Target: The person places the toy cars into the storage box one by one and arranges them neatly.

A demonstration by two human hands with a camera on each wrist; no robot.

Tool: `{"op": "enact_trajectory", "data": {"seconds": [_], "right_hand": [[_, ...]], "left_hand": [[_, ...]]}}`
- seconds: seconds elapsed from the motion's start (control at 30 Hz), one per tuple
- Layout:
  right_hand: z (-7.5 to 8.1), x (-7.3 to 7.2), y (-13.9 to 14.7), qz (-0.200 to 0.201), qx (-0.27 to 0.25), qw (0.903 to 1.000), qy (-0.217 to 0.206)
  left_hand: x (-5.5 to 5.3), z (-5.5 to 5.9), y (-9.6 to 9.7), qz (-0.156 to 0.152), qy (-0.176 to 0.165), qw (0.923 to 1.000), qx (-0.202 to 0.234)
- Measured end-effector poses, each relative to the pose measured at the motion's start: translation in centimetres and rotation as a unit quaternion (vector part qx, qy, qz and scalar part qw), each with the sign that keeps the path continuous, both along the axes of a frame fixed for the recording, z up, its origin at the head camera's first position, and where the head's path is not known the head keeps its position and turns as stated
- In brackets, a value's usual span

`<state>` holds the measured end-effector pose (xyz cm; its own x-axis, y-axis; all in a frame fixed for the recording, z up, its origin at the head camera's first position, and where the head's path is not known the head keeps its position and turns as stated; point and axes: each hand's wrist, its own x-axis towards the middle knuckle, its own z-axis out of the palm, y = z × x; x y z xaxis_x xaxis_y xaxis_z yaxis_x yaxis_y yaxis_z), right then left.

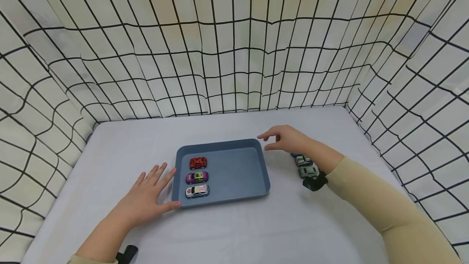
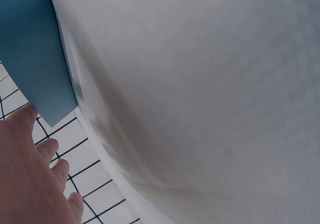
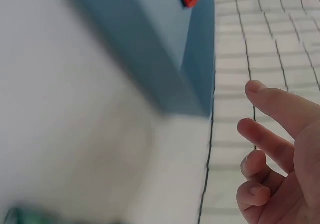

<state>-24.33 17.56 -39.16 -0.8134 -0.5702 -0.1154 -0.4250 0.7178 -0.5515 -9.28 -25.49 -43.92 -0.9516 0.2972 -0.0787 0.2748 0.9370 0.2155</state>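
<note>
A blue-grey tray [image 1: 234,174] holds three toy cars in a column along its left side: a red one [image 1: 198,163] at the back, a purple and yellow one [image 1: 197,177] in the middle and a white one [image 1: 197,191] in front. My left hand [image 1: 146,199] lies spread at the tray's left edge, index fingertip and thumb right at the rim. Just beyond the back right corner, my right hand [image 1: 287,138] hovers with nothing in it. The right wrist view shows its thumb and index finger [image 3: 267,136] apart and the other fingers bent.
To the right of the tray, partly hidden by the right forearm, sit more toy cars, among them a grey-green one [image 1: 309,171] and a white patterned one [image 1: 303,160]. A white cloth [image 1: 234,231] covers the table. Black netting [image 1: 234,64] over pale sheets surrounds its back and sides.
</note>
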Motion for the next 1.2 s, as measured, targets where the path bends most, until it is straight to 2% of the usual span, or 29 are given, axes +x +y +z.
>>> {"op": "enact_trajectory", "data": {"seconds": [0.23,0.43,0.77,0.93,1.2], "right_hand": [[-0.4,0.8,6.0,-0.036,0.032,0.9988,0.004],[-0.3,0.8,8.7,-0.042,0.047,0.998,0.003],[-0.2,-0.6,9.7,-0.015,0.082,0.9959,-0.034],[-0.9,-1.4,9.7,-0.009,0.116,0.992,-0.048],[-2.3,-2.2,10.0,0.005,0.142,0.9882,-0.056]], "left_hand": [[0.1,0.1,-0.1,-0.001,0.003,1.0,0.001],[0.2,0.1,-0.2,-0.003,0.005,1.0,0.004],[0.3,0.1,-0.3,0.0,0.005,1.0,0.002],[0.3,0.2,-0.3,0.0,0.002,1.0,0.004],[0.2,0.2,-0.2,-0.003,-0.002,1.0,0.003]]}}
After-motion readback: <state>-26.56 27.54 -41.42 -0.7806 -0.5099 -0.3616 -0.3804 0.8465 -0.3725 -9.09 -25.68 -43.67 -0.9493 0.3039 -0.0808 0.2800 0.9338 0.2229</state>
